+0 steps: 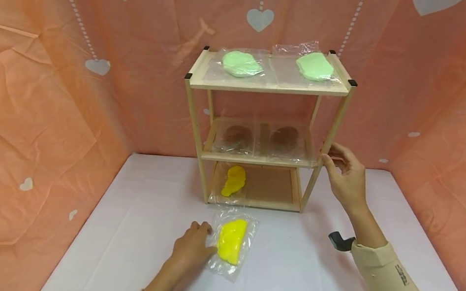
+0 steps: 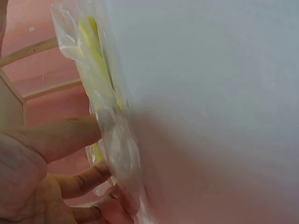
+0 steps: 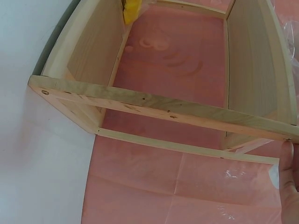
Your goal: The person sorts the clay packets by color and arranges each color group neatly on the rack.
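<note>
A flattened yellow clay-like lump (image 1: 230, 240) lies in a clear plastic bag (image 1: 249, 237) on the table, in front of a three-tier wooden shelf (image 1: 258, 160). My left hand (image 1: 193, 244) is at the bag's left edge, its thumb and fingertips spread apart and touching the plastic. The left wrist view shows the same bag (image 2: 122, 154) edge-on beside the fingers. My right hand (image 1: 347, 176) grips the shelf's front right post at middle-tier height, thumb in front and fingers partly hidden behind. In the right wrist view, only part of that hand (image 3: 288, 182) shows, against the post (image 3: 173, 109).
Two bagged pale green lumps, left (image 1: 241, 63) and right (image 1: 314, 66), lie on the top tier. Two bagged dark brown lumps, left (image 1: 236, 138) and right (image 1: 285, 139), sit on the middle tier. Another yellow lump (image 1: 234, 181) lies bottom left. Pink cloth (image 1: 157, 80) surrounds the white table (image 1: 138, 216).
</note>
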Motion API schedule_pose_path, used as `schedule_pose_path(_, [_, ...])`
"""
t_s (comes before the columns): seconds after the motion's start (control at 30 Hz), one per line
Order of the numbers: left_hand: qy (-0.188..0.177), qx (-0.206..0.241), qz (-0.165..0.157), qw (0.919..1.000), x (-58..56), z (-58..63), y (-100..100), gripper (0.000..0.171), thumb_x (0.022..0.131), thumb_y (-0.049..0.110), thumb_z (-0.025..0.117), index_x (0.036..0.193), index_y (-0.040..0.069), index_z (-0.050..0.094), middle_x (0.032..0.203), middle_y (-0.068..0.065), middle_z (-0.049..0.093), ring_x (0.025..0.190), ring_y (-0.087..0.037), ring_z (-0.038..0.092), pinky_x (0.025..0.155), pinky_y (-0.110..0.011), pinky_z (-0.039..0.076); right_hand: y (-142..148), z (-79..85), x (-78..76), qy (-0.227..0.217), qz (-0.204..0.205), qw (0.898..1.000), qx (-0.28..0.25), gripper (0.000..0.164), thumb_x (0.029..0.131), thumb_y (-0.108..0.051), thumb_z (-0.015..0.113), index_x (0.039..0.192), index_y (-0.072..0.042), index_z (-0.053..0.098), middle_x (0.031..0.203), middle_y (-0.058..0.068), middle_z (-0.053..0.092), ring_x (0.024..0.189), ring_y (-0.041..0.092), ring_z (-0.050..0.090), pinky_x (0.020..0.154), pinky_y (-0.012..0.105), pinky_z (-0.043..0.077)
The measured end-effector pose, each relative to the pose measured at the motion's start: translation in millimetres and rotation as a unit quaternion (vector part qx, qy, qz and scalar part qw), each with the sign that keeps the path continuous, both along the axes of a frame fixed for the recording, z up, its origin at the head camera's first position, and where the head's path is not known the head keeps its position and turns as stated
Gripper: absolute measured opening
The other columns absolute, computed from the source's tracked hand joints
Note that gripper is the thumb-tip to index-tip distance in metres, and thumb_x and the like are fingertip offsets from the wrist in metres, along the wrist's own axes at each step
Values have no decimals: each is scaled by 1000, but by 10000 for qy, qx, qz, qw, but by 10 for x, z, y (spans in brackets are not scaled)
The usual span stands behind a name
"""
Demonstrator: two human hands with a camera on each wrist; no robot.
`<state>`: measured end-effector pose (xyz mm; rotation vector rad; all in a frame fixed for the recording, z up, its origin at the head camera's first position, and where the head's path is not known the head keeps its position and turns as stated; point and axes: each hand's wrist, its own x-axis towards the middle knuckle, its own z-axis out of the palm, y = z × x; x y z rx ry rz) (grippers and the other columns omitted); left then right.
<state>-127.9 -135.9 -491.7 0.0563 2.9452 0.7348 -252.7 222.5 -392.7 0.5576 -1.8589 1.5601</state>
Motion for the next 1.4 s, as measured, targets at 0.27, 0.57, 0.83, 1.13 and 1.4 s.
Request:
schedule_pose_path(0.27, [19, -258, -138, 9996, -7, -8, 96, 42, 87, 12, 87, 121, 4, 64, 101, -16, 63, 88, -31, 62, 72, -48, 56, 6, 6, -6, 20, -7, 10000, -18, 34, 96, 17, 69, 129, 16, 66, 109, -13, 71, 96, 4, 70, 86, 13, 57])
schedule_pose_path(0.57, [-167, -346, -297, 9988, -39, 9, 192, 40, 90, 8, 85, 123, 6, 64, 103, -15, 66, 87, -30, 61, 78, -49, 58, 19, 21, -4, 59, 43, 10000, -35, 34, 96, 19, 67, 130, 15, 66, 109, -11, 72, 95, 6, 70, 85, 14, 57])
schedule_pose_path(0.83, [-424, 304, -304, 9982, -29, 21, 207, 39, 93, -3, 75, 128, 6, 59, 107, -20, 57, 75, -28, 55, 66, -44, 55, 3, 31, -1, 47, 3, 10000, -30, 34, 96, 17, 69, 130, 15, 66, 109, -11, 71, 93, 4, 70, 85, 13, 57])
schedule_pose_path(1.13, [-177, 146, -499, 9985, -36, 35, 185, 37, 93, -4, 71, 126, 6, 58, 94, -13, 67, 79, -26, 60, 71, -45, 56, 6, 40, -5, 29, -10, 10000, 10, 34, 96, 18, 69, 130, 15, 66, 109, -12, 71, 93, 3, 70, 85, 13, 57])
schedule_pose_path(1.4, [-365, 1299, -711, 9883, -84, -189, 21, 46, 91, 2, 71, 130, 12, 47, 81, -4, 58, 70, -21, 53, 60, -34, 48, -6, 36, 33, -112, -92, 9999, 24, 33, 96, 16, 70, 129, 15, 67, 108, -13, 70, 93, 2, 69, 85, 12, 56])
